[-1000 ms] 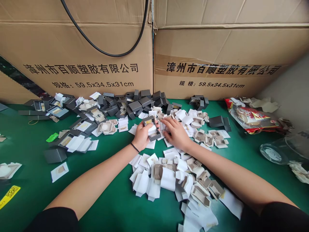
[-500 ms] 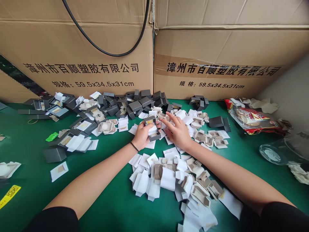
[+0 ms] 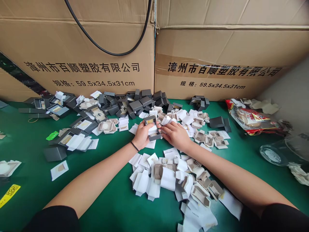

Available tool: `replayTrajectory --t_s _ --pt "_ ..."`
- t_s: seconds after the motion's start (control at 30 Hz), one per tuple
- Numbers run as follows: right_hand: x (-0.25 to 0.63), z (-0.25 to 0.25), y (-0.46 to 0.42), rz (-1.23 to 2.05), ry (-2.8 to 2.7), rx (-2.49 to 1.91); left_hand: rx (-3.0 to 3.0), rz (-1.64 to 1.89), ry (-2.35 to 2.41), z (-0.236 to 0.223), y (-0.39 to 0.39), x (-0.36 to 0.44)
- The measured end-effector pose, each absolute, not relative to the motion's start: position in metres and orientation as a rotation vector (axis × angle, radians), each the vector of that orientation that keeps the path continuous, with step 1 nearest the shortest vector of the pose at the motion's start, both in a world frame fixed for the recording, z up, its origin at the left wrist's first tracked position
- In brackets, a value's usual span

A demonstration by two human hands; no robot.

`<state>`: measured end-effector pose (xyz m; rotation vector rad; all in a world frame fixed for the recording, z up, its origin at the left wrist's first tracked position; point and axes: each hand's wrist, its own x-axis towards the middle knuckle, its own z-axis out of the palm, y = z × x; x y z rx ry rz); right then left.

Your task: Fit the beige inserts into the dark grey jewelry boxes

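My left hand (image 3: 142, 137) is wrapped round a small dark grey jewellery box (image 3: 154, 137), which stands open with a gold-coloured piece and a white slip inside. The thumb presses on the white slip. My right hand (image 3: 178, 137) is at the right side of that box, its fingers bent and drawn together; whatever is between their tips is hidden. White slips and beige inserts (image 3: 187, 120) lie just beyond the right hand. Below both hands spreads a pile of folded white papers (image 3: 168, 178) and beige tray inserts (image 3: 200, 194).
Several dark grey boxes (image 3: 135, 105) are heaped along the cardboard cartons (image 3: 96, 48). More opened boxes (image 3: 83, 125) lie to the left, with a loose white card (image 3: 59, 170). A red food packet (image 3: 256, 117) and a clear glass (image 3: 272, 154) occupy the right side. A black cable (image 3: 116, 53) hangs above.
My right hand has lowered slightly, and its spread fingers have closed in beside the box. My left hand keeps the box in the same place.
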<state>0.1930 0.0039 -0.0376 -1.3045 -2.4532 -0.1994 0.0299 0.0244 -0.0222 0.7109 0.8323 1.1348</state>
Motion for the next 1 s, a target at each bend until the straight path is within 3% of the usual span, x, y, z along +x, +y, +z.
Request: replayTrajectory --t_s 0.47,0.77,1.0 --pt "0.1874 -0.0346 -0.0003 0.569 -2.105 -1.377 0.767 1.067 0.863 -0.0181 0.0216 0.03" --pt "0.185 -0.0403 -0.0023 0.633 -1.766 -1.233 0.725 1.107 0.781 -0.0226 0.027 0.0269" --pt "0.1883 -0.0382 0.0011 0.452 -1.606 -1.204 0.795 1.085 0.852 -0.0217 0.0237 0.0288"
